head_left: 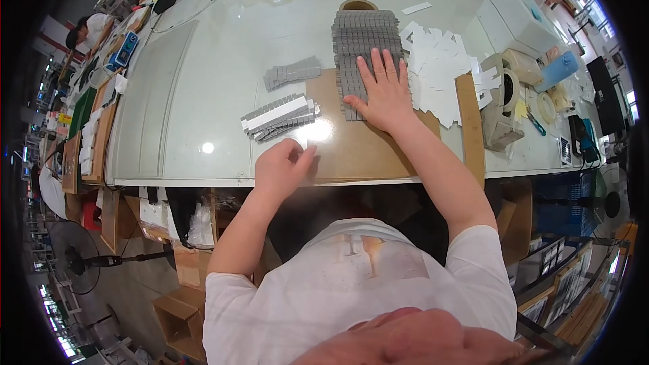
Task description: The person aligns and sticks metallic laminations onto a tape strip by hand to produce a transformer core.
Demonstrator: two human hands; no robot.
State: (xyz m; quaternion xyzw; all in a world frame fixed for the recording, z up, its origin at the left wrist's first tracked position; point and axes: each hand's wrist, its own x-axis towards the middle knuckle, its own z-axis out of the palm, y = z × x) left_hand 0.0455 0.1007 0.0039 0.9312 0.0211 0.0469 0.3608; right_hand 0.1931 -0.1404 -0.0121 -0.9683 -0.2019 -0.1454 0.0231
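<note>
Three lots of grey ridged strips lie on the table (203, 74): a big mat (362, 40) at about 12 o'clock from the person, a small loose stack (292, 71) at 11 o'clock, and a nearer bundle (280, 117) with a white strip across its top, at 10 o'clock from the left hand. One brown board (358, 155) sits under both hands. A heap of white paper pieces (439, 67), too jumbled to count, spreads at 1 o'clock; one tape dispenser (500, 105) stands at 3 o'clock of the right hand.

The right hand (384, 94) lies flat, fingers spread wide, palm pressing on the near end of the mat, gripping nothing; its forearm runs straight back toward 5 o'clock. The left hand (284, 165) is curled loosely on the board's near left corner, fingertips drawn together; whether they pinch anything I cannot tell, since a bright glare sits right there.

The mat's lower edge is hidden under the right palm. Another person (88, 30) bends over a bench at far 10 o'clock, partly cut off.
</note>
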